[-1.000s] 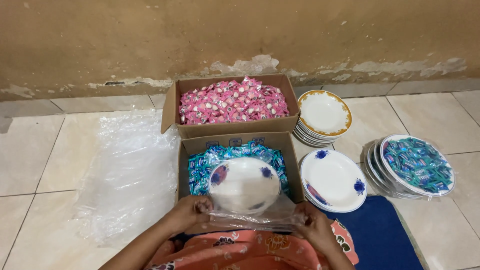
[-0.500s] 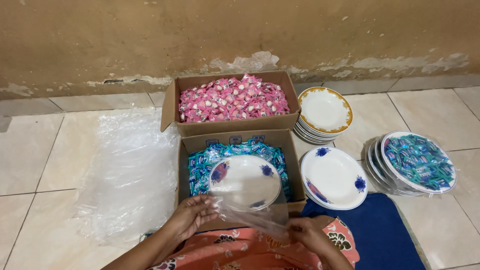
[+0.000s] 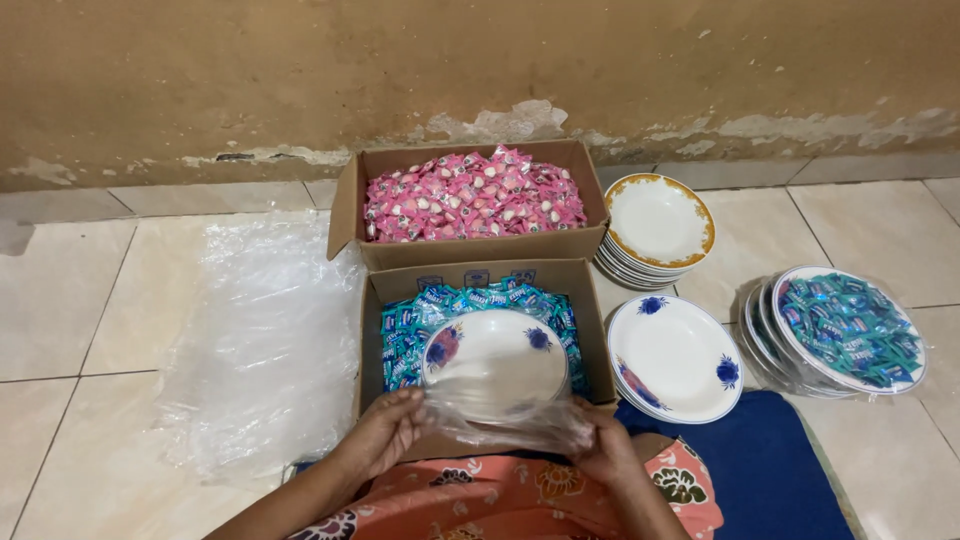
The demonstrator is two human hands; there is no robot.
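As hands (image 3: 500,445) pinch bag (image 3: 505,420), bare tiles left (image 3: 90,330)

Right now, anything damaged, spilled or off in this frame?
No spills. The wall has paint peeling along its base, baring grey patches. The plate lies on blue sweets in the near box, its front edge inside the clear bag.

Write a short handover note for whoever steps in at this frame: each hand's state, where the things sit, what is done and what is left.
Left hand and right hand: each has a grip on a clear plastic bag, stretched between them.
White plate with blue and red flowers lies on blue candies in the near box; the bag overlaps its near edge.
Far box holds pink candies.
Done: one plate, on a stack at right, carries blue candies.
Left: the plate in the box is empty and not in the bag.
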